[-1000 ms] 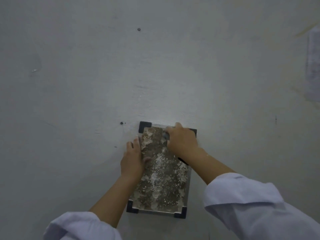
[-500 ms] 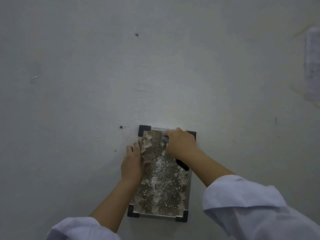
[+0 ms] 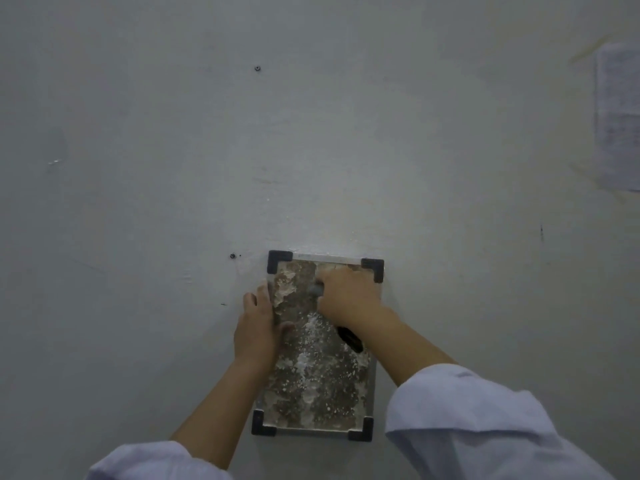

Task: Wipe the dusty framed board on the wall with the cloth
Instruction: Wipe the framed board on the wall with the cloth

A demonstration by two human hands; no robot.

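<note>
Grip, right hand (image 3: 346,296): fingers curled tight on the grey cloth (image 3: 316,290), pressed to the top right of the dusty framed board (image 3: 318,375) hung on the wall (image 3: 173,202); left hand (image 3: 256,330), fingers straight, lies along its left edge, likely steadying it for the wipe.

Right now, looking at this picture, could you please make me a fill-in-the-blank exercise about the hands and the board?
The right hand grips a grey cloth near the ____ right corner of the framed board. The left hand rests against the board's ____ edge. The board's corner caps are ____.
Missing words: top; left; black.
</note>
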